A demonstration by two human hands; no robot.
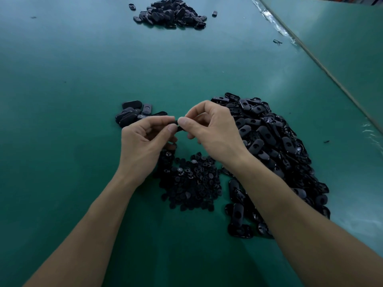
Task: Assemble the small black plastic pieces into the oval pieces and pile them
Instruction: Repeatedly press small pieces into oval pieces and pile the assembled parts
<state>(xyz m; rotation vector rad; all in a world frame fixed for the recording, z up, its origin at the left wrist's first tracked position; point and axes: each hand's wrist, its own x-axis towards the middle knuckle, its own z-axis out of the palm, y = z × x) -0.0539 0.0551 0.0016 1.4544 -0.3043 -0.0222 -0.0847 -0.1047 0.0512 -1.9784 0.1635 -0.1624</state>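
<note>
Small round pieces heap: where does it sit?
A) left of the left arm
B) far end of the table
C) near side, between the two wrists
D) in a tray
C: the heap of small round pieces lies on the green table between the wrists, nearer the camera than the left hand and right hand, which together pinch one black piece.

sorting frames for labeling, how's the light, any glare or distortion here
Head view: dim teal light, so the small pieces merge into a dark mass. Head view: glare on the film along the table's right edge. Head view: wide-angle stretch at the borders; the piece pinched by left hand and right hand is mostly hidden.
</note>
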